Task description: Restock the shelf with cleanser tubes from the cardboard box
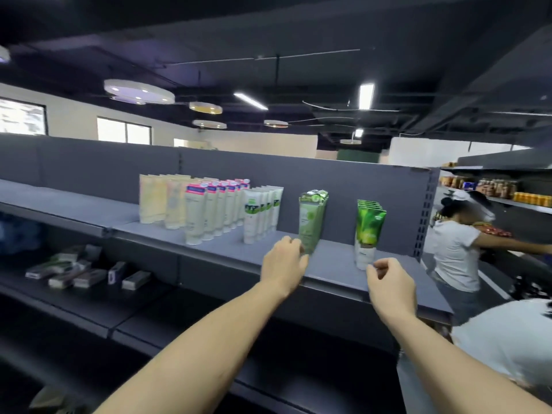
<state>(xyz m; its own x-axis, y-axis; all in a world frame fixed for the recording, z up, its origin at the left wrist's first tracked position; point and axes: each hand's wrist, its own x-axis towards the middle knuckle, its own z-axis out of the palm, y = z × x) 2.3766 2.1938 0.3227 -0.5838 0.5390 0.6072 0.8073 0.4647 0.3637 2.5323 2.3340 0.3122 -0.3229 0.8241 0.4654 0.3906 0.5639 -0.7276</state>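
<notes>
On the grey top shelf (334,264) stand several rows of upright cleanser tubes: cream tubes (155,198), white tubes with pink tops (209,210), white tubes with green labels (260,213), pale green tubes (312,216) and bright green tubes (369,228). My left hand (283,261) reaches to the foot of the front pale green tube, and its fingertips close around the tube's lower end. My right hand (389,283) hovers just below the white cap of the front bright green tube with its fingers loosely curled and holding nothing. The cardboard box is not in view.
A lower shelf (98,300) at left holds several small boxed products (86,273). A person in a white shirt (457,249) works at the aisle end to the right, beside shelves of jars (495,189). A white object (504,339) lies at the right edge.
</notes>
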